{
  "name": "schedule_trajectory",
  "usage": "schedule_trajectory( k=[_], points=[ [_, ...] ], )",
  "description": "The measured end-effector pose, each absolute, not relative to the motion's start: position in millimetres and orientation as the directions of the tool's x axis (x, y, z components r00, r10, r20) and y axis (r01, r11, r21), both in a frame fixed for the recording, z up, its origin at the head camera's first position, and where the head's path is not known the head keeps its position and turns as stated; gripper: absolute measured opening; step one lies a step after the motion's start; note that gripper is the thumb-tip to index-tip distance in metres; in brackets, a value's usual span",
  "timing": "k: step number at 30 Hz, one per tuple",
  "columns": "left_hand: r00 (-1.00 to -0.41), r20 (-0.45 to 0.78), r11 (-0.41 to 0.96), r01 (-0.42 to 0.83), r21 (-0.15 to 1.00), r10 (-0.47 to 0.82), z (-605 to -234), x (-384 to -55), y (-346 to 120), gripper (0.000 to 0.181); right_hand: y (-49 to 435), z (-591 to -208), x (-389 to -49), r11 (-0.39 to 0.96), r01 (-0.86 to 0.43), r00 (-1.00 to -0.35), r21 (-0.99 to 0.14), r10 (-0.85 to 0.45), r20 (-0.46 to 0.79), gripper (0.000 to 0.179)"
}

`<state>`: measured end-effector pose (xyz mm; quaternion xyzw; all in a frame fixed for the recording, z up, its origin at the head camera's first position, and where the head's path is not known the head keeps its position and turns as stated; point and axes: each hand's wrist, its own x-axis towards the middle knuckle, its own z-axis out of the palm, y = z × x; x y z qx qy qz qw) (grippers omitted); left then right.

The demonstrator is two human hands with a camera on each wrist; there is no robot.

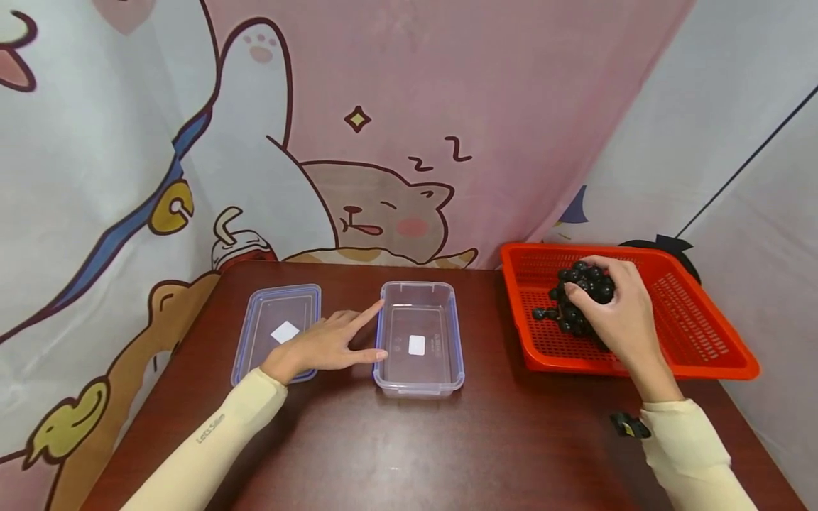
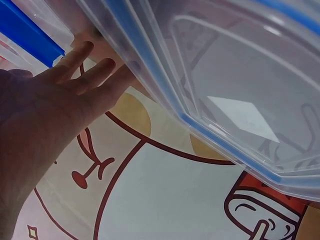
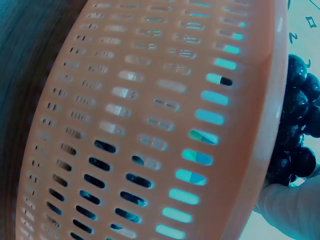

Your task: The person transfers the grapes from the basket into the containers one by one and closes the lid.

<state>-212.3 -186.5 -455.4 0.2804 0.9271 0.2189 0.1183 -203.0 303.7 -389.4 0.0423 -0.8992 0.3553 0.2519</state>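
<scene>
A bunch of dark grapes sits within the outline of the red basket at the table's right side; whether it bears on the basket floor or is slightly raised cannot be told. The right hand grasps it, thumb curled against the near side and fingers reaching over the top. Left of the basket, well apart from it, stands an uncovered clear container with a white label. The left hand grasps nothing: its thumb and forefinger are spread wide and extended, their tips touching the container's left rim. Beneath that hand, a clear lid with blue edging lies on the brown table, before a cartoon-printed cloth.
</scene>
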Motion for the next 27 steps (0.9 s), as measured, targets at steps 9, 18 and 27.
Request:
schedule_trajectory(
  k=[9,18,27],
  points=[
    [-0.82,-0.113,0.753,0.448,0.482,0.561,-455.2,-211.2,-188.0,0.102,293.1,-386.2,-200.3,0.723,-0.265,-0.876,-0.638,0.095,0.473,0.044],
    [-0.823,-0.115,0.753,0.44,0.489,0.556,-456.3,-213.6,-186.2,0.103,281.6,-379.5,-206.0,0.702,-0.273,-0.881,-0.658,0.092,0.464,0.045],
    [-0.824,-0.124,0.759,0.437,0.483,0.554,-456.9,-213.0,-185.3,0.103,269.4,-379.5,-213.7,0.686,-0.3,-0.873,-0.662,0.081,0.48,0.048]
  ],
)
